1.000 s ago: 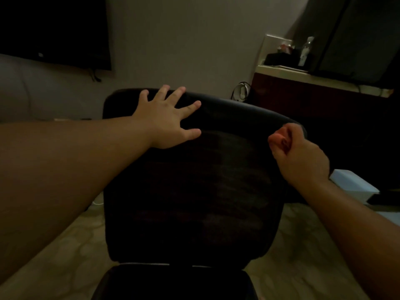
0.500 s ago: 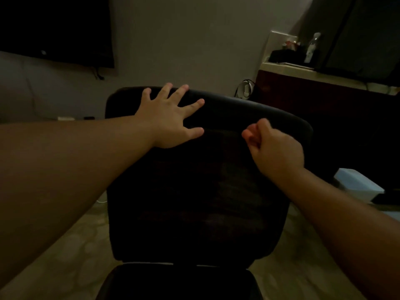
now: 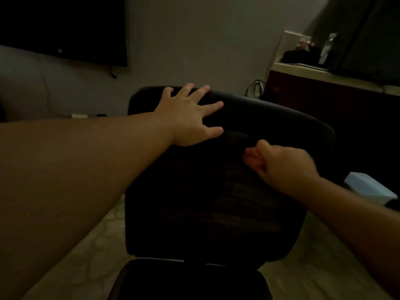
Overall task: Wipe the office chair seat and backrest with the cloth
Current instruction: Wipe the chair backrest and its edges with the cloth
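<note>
The black office chair faces me, its mesh backrest (image 3: 216,202) filling the middle of the view and the front of its seat (image 3: 190,280) at the bottom edge. My left hand (image 3: 190,118) lies flat with spread fingers on the backrest's upper left corner. My right hand (image 3: 279,163) is curled into a fist against the upper middle of the mesh, thumb up. It grips something dark that I take for the cloth; the cloth itself is hidden in the fist and lost against the black mesh.
A dark cabinet (image 3: 324,100) with a pale top stands at the right, carrying a bottle (image 3: 325,48) and clutter. A white box (image 3: 368,189) sits low at the right. A black screen (image 3: 65,29) hangs on the wall at upper left. Pale patterned floor (image 3: 97,245) surrounds the chair.
My right fist has slid leftward and a little down across the backrest, from its right edge to its upper middle. The left hand has stayed where it was.
</note>
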{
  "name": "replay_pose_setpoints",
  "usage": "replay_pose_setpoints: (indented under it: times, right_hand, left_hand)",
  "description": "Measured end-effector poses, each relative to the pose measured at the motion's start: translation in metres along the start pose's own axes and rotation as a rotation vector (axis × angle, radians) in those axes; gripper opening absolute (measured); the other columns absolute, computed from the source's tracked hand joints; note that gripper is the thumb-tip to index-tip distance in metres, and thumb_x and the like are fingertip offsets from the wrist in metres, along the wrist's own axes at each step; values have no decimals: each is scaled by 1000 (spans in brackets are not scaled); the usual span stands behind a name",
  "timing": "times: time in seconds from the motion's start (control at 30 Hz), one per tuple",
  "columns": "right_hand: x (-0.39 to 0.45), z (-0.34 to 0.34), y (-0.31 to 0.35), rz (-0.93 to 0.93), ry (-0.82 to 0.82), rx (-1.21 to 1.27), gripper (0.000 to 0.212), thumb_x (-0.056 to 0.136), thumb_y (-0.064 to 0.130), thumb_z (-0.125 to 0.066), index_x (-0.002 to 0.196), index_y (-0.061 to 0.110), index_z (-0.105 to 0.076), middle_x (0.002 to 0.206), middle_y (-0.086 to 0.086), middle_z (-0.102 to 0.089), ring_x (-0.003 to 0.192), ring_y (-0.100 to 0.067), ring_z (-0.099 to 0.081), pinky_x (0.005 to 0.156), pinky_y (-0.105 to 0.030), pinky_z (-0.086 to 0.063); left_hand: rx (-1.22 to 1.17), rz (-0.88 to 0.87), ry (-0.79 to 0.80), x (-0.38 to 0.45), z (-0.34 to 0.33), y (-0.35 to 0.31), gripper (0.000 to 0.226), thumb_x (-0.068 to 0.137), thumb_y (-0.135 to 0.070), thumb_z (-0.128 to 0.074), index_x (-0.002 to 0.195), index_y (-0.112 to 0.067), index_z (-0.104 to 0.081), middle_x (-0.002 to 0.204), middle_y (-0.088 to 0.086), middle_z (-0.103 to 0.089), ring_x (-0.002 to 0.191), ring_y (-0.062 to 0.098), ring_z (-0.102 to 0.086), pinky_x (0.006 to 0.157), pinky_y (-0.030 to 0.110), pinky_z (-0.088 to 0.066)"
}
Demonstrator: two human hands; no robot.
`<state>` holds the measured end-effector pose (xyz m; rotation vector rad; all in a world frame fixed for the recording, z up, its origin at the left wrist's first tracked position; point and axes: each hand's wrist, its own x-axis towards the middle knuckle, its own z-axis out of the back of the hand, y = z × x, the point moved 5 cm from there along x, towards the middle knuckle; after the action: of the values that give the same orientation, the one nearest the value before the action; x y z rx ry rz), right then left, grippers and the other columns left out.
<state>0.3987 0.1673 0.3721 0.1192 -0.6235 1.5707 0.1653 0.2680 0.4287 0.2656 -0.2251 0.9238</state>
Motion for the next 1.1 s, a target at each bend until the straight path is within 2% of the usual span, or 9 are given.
replay_pose_setpoints:
  times: [0.17, 0.3, 0.37, 0.5, 0.6, 0.7, 0.9, 0.97, 1.1]
  right_hand:
    - [24, 18, -14, -232, -131, 75, 32, 97, 58, -61, 108, 31, -48, 78, 7, -55, 59, -10, -54, 53, -29, -47]
    - [6, 11, 20, -50, -117, 44, 27, 102, 61, -46, 101, 34, -47, 83, 9, -63, 65, -14, -63, 54, -29, -44]
    - [-5, 9, 2, 3, -36, -41, 32, 100, 65, -42, 104, 35, -51, 89, 11, -67, 68, -11, -65, 54, -27, -43]
    - [25, 25, -17, -203, -165, 66, 32, 97, 61, -59, 108, 31, -52, 80, 8, -57, 60, -11, -56, 58, -31, -52]
    - [31, 19, 46, -12, -159, 176, 25, 99, 58, -54, 110, 37, -47, 84, 7, -61, 68, -18, -64, 59, -31, -46]
    - [7, 2, 74, 247, -66, 3, 29, 98, 63, -41, 110, 37, -46, 90, 5, -68, 74, -22, -71, 55, -31, -48]
    - [44, 31, 14, -229, -312, 180, 35, 101, 59, -55, 108, 25, -61, 86, 2, -64, 65, -15, -55, 59, -28, -39]
    - [49, 28, 48, -133, -315, 216, 32, 101, 57, -55, 113, 28, -62, 90, 1, -66, 71, -19, -62, 62, -30, -43]
    - [22, 2, 83, 269, -71, -22, 32, 95, 63, -48, 103, 34, -59, 96, 6, -67, 87, -20, -66, 62, -34, -53]
  left_hand:
    - [-33, -40, 65, -2, 7, 13, 77, 95, -77, -40, 163, -53, -12, 176, -8, 9, 162, 23, 9, 127, 63, -5]
    - [-27, 20, -16, -24, -8, 51, 78, 93, -79, -41, 156, -65, 2, 174, -10, 18, 161, 29, 16, 119, 78, 1]
    - [-76, 88, -32, -39, -18, 77, 79, 93, -78, -45, 153, -69, 6, 173, -12, 21, 160, 32, 16, 117, 80, -4]
    - [-275, 149, -58, -58, -36, 91, 83, 92, -70, -57, 159, -62, -7, 172, -18, 19, 159, 38, 13, 123, 68, -20]
    - [-308, 160, -89, -63, -40, 87, 86, 90, -71, -60, 161, -58, -12, 171, -20, 18, 157, 41, 13, 125, 63, -20]
    - [-294, 129, -46, -66, -33, 95, 82, 91, -71, -58, 160, -60, -13, 170, -22, 20, 159, 38, 11, 126, 61, -17]
    - [-274, 118, 44, -49, -30, 98, 82, 87, -75, -58, 158, -61, -19, 170, -21, 17, 159, 36, 5, 125, 62, -23]
    - [-266, 107, 42, -49, -29, 99, 83, 86, -74, -57, 157, -62, -19, 169, -23, 17, 159, 35, 3, 124, 61, -25]
    - [-259, 91, 19, -58, -32, 106, 83, 87, -67, -62, 156, -65, -15, 167, -28, 20, 159, 32, 5, 124, 59, -26]
